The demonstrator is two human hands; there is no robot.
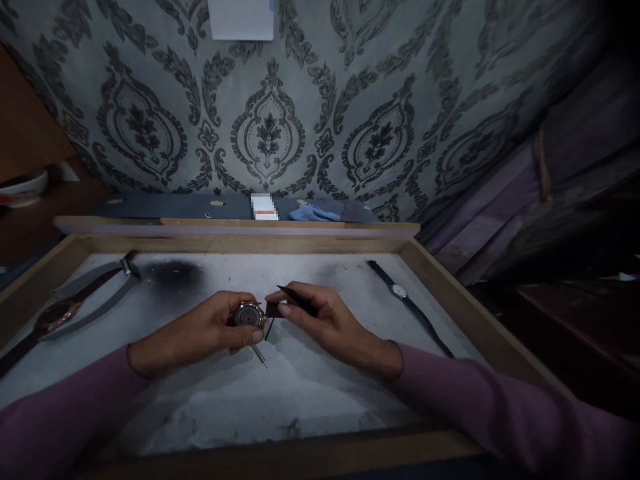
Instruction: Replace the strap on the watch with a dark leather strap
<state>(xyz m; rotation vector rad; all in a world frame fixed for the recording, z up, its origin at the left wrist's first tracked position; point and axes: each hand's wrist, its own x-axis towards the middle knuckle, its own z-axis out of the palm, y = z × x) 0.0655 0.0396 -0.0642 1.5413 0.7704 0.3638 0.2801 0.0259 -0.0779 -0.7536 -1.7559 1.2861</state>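
Observation:
My left hand (220, 323) is closed round a round wristwatch (249, 316), its face turned up and the thumb along its lower rim. Beside it, my right hand (323, 317) pinches a short dark strap piece (274, 310) at the watch's right edge. A dark, pointed, flat thing (295, 295) juts from the same hand; I cannot tell its kind. Below the watch, a thin metal pointed tool (261, 357) sticks out from under my left fingers. A slim dark rod (270, 329) shows between the hands; what holds it is hidden.
The hands are over a white-lined wooden tray (420, 267) with raised edges. A brown-strapped watch (60, 312) lies left, a small black-strapped watch (400, 291) right. On the ledge behind are a small white box (264, 207) and a blue cloth (314, 213).

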